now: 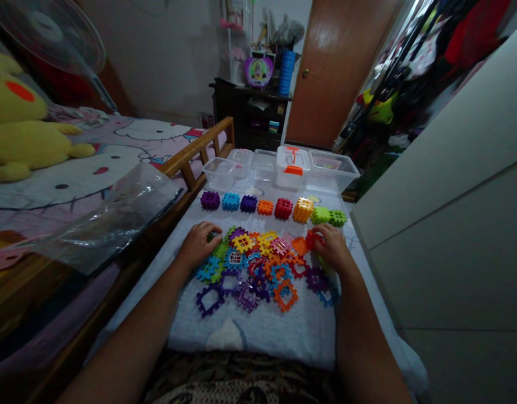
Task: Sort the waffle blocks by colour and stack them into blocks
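A loose heap of colourful plastic interlocking building pieces (267, 247) lies on the cloth in front of me. My left hand (197, 245) is at the heap's left edge, thumb and fingers curled around a dark green piece (213, 236) that they partly hide. At the right edge, my right hand (332, 247) pinches a red piece (312, 239). Among the nearest pieces are a purple frame (209, 299) and an orange frame (285, 296). Behind the heap runs a row of stacks sorted by colour, including purple (210, 200), red (284, 209) and yellow-orange (303, 210).
Clear plastic bins (264, 168) and a lidded box with orange clips (292, 167) stand along the far edge. A wooden bed rail (199, 148) and clear plastic bag (115, 219) are on the left. White cabinet fronts (452, 224) rise on the right.
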Demonstrator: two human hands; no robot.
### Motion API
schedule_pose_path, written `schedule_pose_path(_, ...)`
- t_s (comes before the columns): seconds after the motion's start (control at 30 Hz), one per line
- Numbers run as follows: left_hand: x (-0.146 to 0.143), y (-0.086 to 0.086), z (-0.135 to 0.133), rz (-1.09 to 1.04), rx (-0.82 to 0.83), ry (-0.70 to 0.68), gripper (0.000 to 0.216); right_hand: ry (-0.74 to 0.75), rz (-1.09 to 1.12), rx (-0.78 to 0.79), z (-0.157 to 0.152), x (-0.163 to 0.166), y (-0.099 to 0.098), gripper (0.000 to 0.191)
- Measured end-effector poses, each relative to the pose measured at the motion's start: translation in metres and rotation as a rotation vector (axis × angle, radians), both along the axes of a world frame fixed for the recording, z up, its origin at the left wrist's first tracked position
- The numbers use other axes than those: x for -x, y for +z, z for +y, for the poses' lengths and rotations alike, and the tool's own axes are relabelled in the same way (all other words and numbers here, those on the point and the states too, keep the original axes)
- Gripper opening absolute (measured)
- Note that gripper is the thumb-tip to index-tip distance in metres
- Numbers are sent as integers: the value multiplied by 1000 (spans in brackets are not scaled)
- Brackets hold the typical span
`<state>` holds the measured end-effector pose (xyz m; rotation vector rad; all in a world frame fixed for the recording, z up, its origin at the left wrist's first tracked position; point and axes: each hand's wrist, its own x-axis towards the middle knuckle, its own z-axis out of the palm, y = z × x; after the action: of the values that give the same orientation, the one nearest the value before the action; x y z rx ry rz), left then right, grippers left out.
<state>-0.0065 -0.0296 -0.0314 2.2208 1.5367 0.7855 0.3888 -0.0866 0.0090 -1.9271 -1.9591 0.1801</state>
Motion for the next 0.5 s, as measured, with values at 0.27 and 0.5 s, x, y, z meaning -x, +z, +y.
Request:
schedule_pose_path(0.27,-1,2,-1,2,-3,0,25,-33,-68,26,0,-15,-11,25)
schedule_pose_path(0.5,0,1,0,9,-1,-8,26,15,269,10,-1,-7,5,7)
